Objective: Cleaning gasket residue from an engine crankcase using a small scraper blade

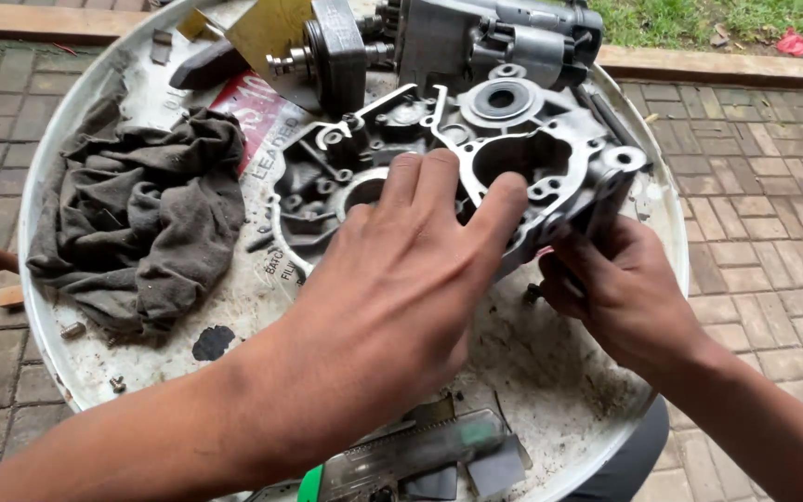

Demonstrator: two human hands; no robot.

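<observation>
A grey cast-metal engine case half [513, 149] lies on a round white drum lid [550, 372] that serves as a work surface. My left hand [401, 279] rests flat on top of the case, fingers spread over its middle openings. Below the case's lower right corner, my right hand [606, 288] has its fingers curled against the edge. Whether it pinches a small part there is hidden.
A crumpled dark grey rag [141, 214] lies on the lid's left side. Another engine assembly [476, 37] stands at the back. A clear plastic case [411, 455] sits at the near edge. Small bolts [73, 329] lie near the rag. Brick paving [764, 186] surrounds the lid.
</observation>
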